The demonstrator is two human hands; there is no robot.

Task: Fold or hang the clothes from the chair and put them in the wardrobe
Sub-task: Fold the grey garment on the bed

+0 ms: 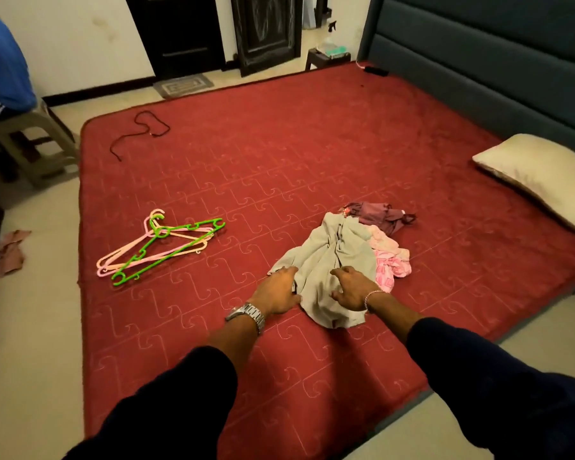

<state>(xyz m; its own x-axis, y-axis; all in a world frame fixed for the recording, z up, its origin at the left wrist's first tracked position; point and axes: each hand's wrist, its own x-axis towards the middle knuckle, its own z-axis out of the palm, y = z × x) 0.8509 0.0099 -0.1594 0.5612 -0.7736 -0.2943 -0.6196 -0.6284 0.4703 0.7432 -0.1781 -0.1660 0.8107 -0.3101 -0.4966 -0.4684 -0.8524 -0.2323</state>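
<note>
A: Nearest the foot of the bed (186, 180), what is being done with the hands?

B: Both are laid on a crumpled grey garment (326, 260). The left hand (278, 292) is set at its left edge, fingers fairly straight; the right hand (352, 288) is spread on the middle. Whether cloth is pinched under either cannot be told.

A: How should the garment be expected to handle?

B: Light, limp and easily bunched, it is judged. It would best be taken at two corners or the shoulders and shaken flat.

A: What is seen beyond?

B: A pink garment (390, 257) is touching it, a maroon one (384, 215) just behind. Hangers (160, 247) are piled well to the left. No wardrobe contents can be seen; a pillow (541, 174) is lying farther right.
</note>
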